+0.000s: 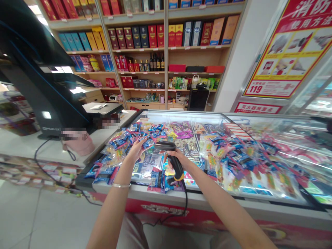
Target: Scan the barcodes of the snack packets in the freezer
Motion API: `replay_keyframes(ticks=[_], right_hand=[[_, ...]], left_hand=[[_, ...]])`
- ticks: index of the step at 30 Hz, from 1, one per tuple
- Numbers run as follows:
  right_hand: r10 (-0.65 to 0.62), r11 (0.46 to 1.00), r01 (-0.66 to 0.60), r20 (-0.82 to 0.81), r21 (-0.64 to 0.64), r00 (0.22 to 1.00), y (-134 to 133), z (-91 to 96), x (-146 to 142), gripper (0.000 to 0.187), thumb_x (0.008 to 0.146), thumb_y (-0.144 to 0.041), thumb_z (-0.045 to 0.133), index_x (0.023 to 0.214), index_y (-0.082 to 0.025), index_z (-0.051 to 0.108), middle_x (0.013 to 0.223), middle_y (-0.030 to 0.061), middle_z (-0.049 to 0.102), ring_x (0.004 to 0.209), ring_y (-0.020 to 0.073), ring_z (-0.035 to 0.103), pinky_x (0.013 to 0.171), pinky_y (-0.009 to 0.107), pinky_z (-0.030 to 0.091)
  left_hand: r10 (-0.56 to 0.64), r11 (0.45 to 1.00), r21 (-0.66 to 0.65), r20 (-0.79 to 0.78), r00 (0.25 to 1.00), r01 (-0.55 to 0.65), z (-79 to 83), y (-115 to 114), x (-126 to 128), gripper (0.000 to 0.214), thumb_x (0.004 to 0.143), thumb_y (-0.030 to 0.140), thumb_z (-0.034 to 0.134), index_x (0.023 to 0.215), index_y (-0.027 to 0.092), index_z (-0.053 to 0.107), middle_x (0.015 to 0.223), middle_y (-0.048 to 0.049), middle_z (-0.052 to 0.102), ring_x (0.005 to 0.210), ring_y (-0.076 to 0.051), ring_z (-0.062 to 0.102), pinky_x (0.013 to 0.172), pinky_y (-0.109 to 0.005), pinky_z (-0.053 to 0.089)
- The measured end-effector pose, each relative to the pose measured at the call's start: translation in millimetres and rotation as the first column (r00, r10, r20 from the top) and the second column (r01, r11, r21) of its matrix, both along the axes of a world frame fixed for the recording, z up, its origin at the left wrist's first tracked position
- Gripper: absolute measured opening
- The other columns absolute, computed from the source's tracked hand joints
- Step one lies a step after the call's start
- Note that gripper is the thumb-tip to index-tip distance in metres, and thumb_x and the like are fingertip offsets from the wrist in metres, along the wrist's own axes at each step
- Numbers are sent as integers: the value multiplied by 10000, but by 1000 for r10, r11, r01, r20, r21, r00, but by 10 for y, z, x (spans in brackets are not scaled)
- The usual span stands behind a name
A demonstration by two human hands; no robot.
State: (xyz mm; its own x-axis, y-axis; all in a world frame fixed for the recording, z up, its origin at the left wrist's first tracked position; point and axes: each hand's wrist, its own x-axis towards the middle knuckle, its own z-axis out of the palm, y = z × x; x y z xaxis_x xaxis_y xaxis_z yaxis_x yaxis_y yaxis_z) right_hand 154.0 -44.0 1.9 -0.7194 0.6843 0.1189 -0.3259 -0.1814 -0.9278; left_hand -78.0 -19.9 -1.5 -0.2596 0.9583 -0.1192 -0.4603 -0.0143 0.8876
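1. While the left hand (137, 149) pinches one blue packet (147, 143) between thumb and fingers, the right hand (178, 158) wraps around the handle of one barcode scanner (177, 167).
2. Both held things are over the glass-topped freezer (290, 210), the blue packet just left of the scanner's head; whether the two touch, I cannot tell.
3. Counted: two hands, one scanner, one silvery bracelet (121, 185) on the left wrist, one pink cup (80, 147) and one dark screen stand (62, 107) on the white desk (26, 147) at left.
4. Packets on the freezer lie in a left pile (120, 141), a right pile (241, 159) and a small cluster (157, 180) near the front edge; they overlap too much to count.
5. The scanner's head points left, toward the blue packet, its length running roughly across the freezer. The handle's long axis slopes from the head down to the right and toward the person, and a black cable (186, 199) hangs in a curve from its lower end.
6. The fingers partly cover the blue packet, and its print is too small to read. Most of the scanner's grip is behind the right hand.
7. A pixelated patch hides the cup's top. The screen stand is cut off at upper left, and the red-and-yellow poster (287, 57) at upper right.
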Motion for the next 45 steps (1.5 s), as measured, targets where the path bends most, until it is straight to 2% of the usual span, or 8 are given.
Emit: replay_keyframes(ticks=[13, 20, 24, 29, 33, 38, 42, 45], right_hand=[[-49, 999, 49, 5, 7, 999, -26, 118, 36, 373, 720, -420, 622, 953, -128, 645, 697, 47, 688, 382, 94, 524, 351, 205, 419], [-279, 958, 283, -74, 51, 957, -160, 418, 616, 389, 744, -454, 568, 947, -130, 639, 456, -17, 551, 344, 95, 428, 336, 202, 329], [-422, 904, 426, -70, 46, 904, -279, 406, 1230, 379, 741, -459, 558, 926, -140, 643, 447, -18, 531, 345, 103, 409, 325, 210, 303], [-599, 798, 601, -63, 35, 799, -474, 260, 1957, 328, 745, -471, 548, 814, -161, 634, 414, -15, 496, 345, 109, 395, 337, 219, 312], [-703, 709, 705, -74, 9, 707, -660, 162, 2372, 362, 712, -477, 552, 887, -170, 631, 449, -16, 511, 344, 108, 367, 341, 232, 301], [-800, 592, 806, -110, 21, 590, -791, 59, 2742, 407, 688, -486, 526, 921, -171, 635, 591, 32, 599, 360, 99, 353, 347, 254, 296], [-843, 525, 851, -141, -4, 519, -804, -28, 2922, 408, 673, -478, 521, 906, -165, 640, 722, 70, 660, 366, 87, 355, 324, 246, 275], [-838, 533, 844, -178, -65, 515, -794, -89, 2966, 387, 692, -465, 538, 914, -168, 647, 778, 71, 682, 374, 76, 376, 323, 228, 301]], left_hand=[[-23, 991, 133, -36, 999, 27, -17, 32, -8, 226, 735, 205, 670, 953, 149, 662, 865, -48, 723, 864, -187, 680, 831, -383, 562], [-81, 963, 225, -270, 960, 144, 135, -42, 79, 486, 635, 434, 744, 1024, 157, 653, 873, -52, 704, 818, -191, 655, 735, -306, 524], [-38, 968, 179, -587, 809, 175, 299, -53, 403, 475, 607, 444, 752, 966, 147, 658, 789, -28, 667, 760, -169, 613, 652, -251, 466], [-109, 917, 185, -734, 670, 353, 455, -128, 1296, 398, 702, 383, 687, 1024, 167, 597, 622, 43, 543, 580, -114, 514, 555, -222, 393], [-60, 927, 165, -821, 568, 337, 406, -204, 2103, 368, 747, 352, 664, 1048, 175, 548, 616, 37, 538, 589, -141, 530, 590, -250, 409], [-25, 926, 177, -853, 521, 335, 233, -286, 2826, 467, 836, 322, 577, 1240, 140, 429, 957, -125, 663, 897, -239, 634, 782, -336, 468], [269, 879, 329, -940, 211, 346, 117, -340, 3033, 486, 880, 331, 490, 1319, 135, 414, 1340, -227, 484, 1237, -324, 472, 1001, -458, 366], [371, 858, 351, -928, 20, 375, 40, -336, 3050, 460, 907, 397, 420, 1290, 149, 481, 1396, -210, 444, 1305, -351, 384, 1066, -520, 269]])
